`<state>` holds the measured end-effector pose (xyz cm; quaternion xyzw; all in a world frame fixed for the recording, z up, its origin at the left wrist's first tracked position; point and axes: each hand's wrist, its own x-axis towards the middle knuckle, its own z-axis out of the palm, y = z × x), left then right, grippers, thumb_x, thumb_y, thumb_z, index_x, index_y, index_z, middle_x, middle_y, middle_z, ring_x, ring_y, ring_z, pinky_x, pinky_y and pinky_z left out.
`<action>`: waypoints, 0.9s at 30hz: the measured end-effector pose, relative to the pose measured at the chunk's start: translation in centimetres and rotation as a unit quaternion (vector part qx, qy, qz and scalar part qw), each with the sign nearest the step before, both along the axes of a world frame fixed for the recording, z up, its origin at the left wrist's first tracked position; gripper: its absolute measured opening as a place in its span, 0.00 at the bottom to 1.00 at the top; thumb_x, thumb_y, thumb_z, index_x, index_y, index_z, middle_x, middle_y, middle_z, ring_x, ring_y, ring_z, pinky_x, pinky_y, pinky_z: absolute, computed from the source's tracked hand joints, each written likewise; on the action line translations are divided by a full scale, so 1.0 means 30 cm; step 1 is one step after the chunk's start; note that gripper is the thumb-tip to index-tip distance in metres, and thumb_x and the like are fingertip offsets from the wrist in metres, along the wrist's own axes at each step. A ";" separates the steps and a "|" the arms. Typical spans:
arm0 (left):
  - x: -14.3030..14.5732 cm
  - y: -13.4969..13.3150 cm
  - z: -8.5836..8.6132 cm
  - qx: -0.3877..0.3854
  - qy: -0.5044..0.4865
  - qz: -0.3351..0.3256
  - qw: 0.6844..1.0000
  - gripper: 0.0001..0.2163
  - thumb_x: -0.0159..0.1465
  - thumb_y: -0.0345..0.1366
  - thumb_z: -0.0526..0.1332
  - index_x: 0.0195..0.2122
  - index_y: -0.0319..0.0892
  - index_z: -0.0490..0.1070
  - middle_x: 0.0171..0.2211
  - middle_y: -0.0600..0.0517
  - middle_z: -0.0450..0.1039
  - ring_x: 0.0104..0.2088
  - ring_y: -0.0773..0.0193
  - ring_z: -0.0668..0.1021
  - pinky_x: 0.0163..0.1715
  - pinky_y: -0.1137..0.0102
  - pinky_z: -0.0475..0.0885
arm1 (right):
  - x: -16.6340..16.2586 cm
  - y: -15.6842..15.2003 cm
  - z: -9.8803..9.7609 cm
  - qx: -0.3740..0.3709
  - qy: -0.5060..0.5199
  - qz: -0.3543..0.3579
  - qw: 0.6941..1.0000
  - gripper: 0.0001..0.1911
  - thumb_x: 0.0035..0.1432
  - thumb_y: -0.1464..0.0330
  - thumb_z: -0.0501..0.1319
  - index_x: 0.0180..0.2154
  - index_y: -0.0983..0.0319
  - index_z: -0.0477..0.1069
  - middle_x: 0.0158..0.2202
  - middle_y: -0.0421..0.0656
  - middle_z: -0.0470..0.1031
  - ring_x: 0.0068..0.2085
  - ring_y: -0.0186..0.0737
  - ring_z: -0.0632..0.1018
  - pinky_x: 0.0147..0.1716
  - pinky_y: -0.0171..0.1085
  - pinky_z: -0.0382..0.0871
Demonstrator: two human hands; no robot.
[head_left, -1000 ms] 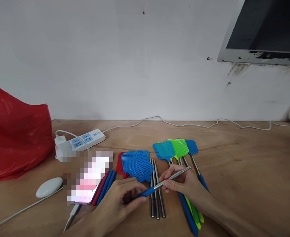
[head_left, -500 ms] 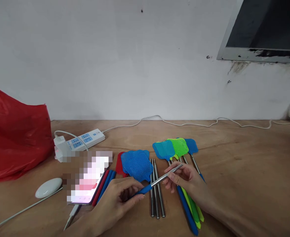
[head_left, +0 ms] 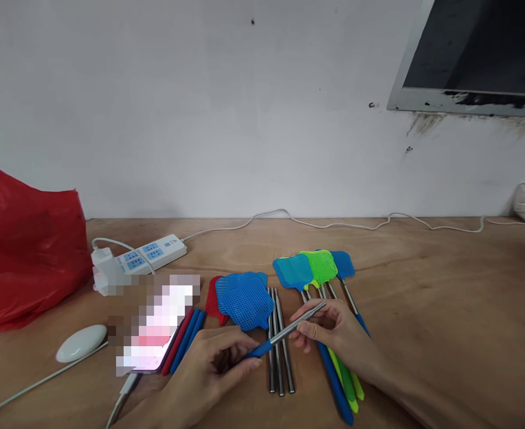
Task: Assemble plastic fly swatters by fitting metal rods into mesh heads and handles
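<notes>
holding a rod (head_left: 284, 331) above loose steel rods (head_left: 280, 351) beside swatter heads (head_left: 244, 300).

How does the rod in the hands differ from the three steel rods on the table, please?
The held rod has a blue grip; the three steel rods look bare. The held rod is lifted and slanted, left hand on its grip, right hand pinching the metal; the three lie flat, side by side, on the table. All have silver shafts.
</notes>
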<state>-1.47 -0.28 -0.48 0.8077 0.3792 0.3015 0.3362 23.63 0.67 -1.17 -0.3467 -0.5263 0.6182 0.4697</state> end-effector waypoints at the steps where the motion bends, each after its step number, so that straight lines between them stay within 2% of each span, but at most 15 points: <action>1: -0.001 0.000 -0.001 0.001 0.001 0.002 1.000 0.11 0.67 0.44 0.63 0.35 0.44 0.78 0.27 0.53 0.76 0.26 0.64 0.74 0.26 0.73 0.65 | 0.001 0.000 -0.002 -0.001 -0.001 0.003 1.000 0.15 0.52 0.60 0.73 0.35 0.65 0.78 0.27 0.44 0.82 0.27 0.37 0.82 0.25 0.32 0.77; 6: 0.008 -0.007 0.015 0.009 -0.008 -0.001 1.000 0.10 0.67 0.44 0.62 0.35 0.44 0.78 0.26 0.54 0.76 0.25 0.64 0.75 0.25 0.74 0.66 | 0.002 -0.005 0.015 0.004 -0.010 0.009 1.000 0.13 0.53 0.61 0.73 0.35 0.64 0.78 0.28 0.43 0.82 0.28 0.36 0.82 0.27 0.31 0.76; 8: 0.010 -0.007 0.035 0.025 -0.013 0.008 1.000 0.10 0.70 0.42 0.59 0.36 0.45 0.78 0.27 0.54 0.77 0.27 0.64 0.77 0.27 0.74 0.69 | 0.001 -0.008 0.031 0.009 -0.006 0.002 1.000 0.13 0.56 0.60 0.71 0.34 0.64 0.76 0.29 0.43 0.81 0.30 0.36 0.81 0.27 0.31 0.76; 11: 0.000 0.008 0.055 0.059 0.006 0.042 0.997 0.12 0.73 0.39 0.52 0.42 0.47 0.76 0.39 0.52 0.80 0.40 0.60 0.80 0.41 0.69 0.74 | 0.003 -0.008 0.052 -0.008 0.029 -0.048 0.998 0.16 0.60 0.55 0.66 0.34 0.61 0.72 0.31 0.43 0.81 0.26 0.34 0.79 0.24 0.31 0.73; 12: -0.007 0.018 0.053 0.080 0.024 0.051 0.995 0.12 0.73 0.40 0.52 0.44 0.47 0.75 0.42 0.51 0.79 0.43 0.58 0.80 0.44 0.67 0.75 | 0.006 -0.006 0.057 -0.017 0.038 -0.072 0.997 0.17 0.60 0.53 0.65 0.34 0.61 0.70 0.30 0.42 0.80 0.23 0.33 0.77 0.21 0.30 0.70; 14: -0.026 0.040 0.034 0.126 0.079 0.077 0.986 0.12 0.72 0.41 0.54 0.50 0.47 0.73 0.50 0.49 0.77 0.51 0.53 0.77 0.51 0.60 0.74 | 0.013 0.000 0.061 -0.034 0.037 -0.120 0.992 0.19 0.59 0.51 0.65 0.33 0.60 0.69 0.24 0.38 0.77 0.19 0.30 0.71 0.16 0.28 0.62; 17: -0.051 0.069 -0.016 0.184 0.172 0.106 0.962 0.18 0.72 0.44 0.54 0.60 0.45 0.68 0.59 0.45 0.71 0.59 0.46 0.72 0.58 0.48 0.69 | 0.024 0.010 0.059 -0.034 -0.012 -0.157 0.987 0.21 0.58 0.49 0.65 0.31 0.61 0.70 0.15 0.33 0.66 0.17 0.28 0.62 0.17 0.28 0.55; 21: -0.063 0.083 -0.068 0.215 0.247 0.114 0.938 0.26 0.71 0.49 0.55 0.66 0.43 0.61 0.65 0.41 0.64 0.64 0.42 0.66 0.60 0.41 0.64 | 0.030 0.020 0.051 -0.010 -0.125 -0.078 0.989 0.26 0.56 0.45 0.62 0.30 0.63 0.73 0.11 0.31 0.60 0.15 0.28 0.58 0.19 0.31 0.52; 23: -0.062 0.083 -0.073 0.217 0.256 0.117 0.935 0.26 0.70 0.51 0.55 0.64 0.42 0.64 0.64 0.41 0.65 0.64 0.41 0.66 0.60 0.42 0.64 | 0.029 0.018 0.050 -0.008 -0.166 -0.036 0.985 0.28 0.56 0.43 0.61 0.30 0.63 0.74 0.11 0.31 0.59 0.15 0.29 0.58 0.18 0.32 0.50; 27: -0.054 0.083 -0.056 0.192 0.249 0.132 0.940 0.22 0.70 0.51 0.55 0.57 0.41 0.70 0.61 0.39 0.69 0.62 0.41 0.69 0.59 0.42 0.64 | 0.027 0.007 0.055 0.001 -0.214 -0.003 0.977 0.26 0.58 0.45 0.59 0.31 0.62 0.74 0.12 0.31 0.58 0.15 0.30 0.59 0.18 0.33 0.49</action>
